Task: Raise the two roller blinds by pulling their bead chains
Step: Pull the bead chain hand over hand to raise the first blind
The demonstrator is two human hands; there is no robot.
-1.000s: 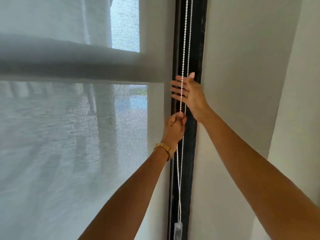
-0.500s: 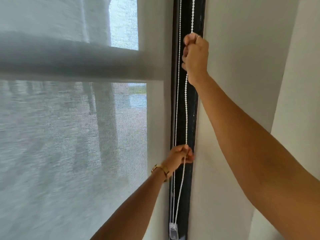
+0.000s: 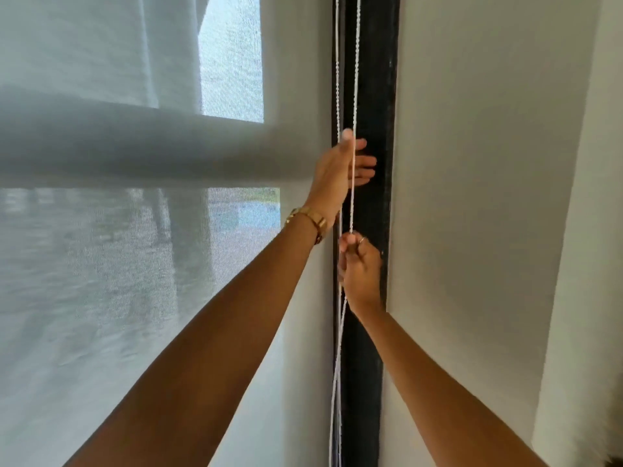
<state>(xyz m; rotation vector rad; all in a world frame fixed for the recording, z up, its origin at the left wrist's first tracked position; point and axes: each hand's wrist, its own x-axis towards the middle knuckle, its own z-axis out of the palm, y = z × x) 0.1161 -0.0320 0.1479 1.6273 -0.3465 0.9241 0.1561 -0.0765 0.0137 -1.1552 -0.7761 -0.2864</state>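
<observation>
1. White plastic beads make up the bead chain (image 3: 351, 183), a loop whose two strands hang in front of the dark window frame (image 3: 371, 96) at the right edge of the sheer roller blind (image 3: 135, 264); the strands run out of view at the top and the bottom.

2. The right hand (image 3: 360, 274) is the lower one. Its fingers are curled tight around the right-hand strand, pinching it just above the knuckles; a ring shows on one finger.

3. The left hand (image 3: 340, 170), with a gold bracelet (image 3: 308, 219) at the wrist, is higher up. Its fingers are spread wide and loose, with the strand crossing the palm side; it does not look closed on the chain.

4. The blind covers the whole pane in view, and its bottom edge is not visible, so much of the raising probably remains. I cannot tell where the second blind is.

5. Judged step: a hand-over-hand pull, with the right hand hauling down while the left hand reaches for a fresh grip.

6. To do it well, close the left hand firmly on the same strand before the right hand lets go, so the blind cannot slip back.

7. Pull straight down along the frame, not outward, to keep the beads seated in the clutch overhead.

8. Keep strokes long and even; jerks could make the beads skip.
</observation>
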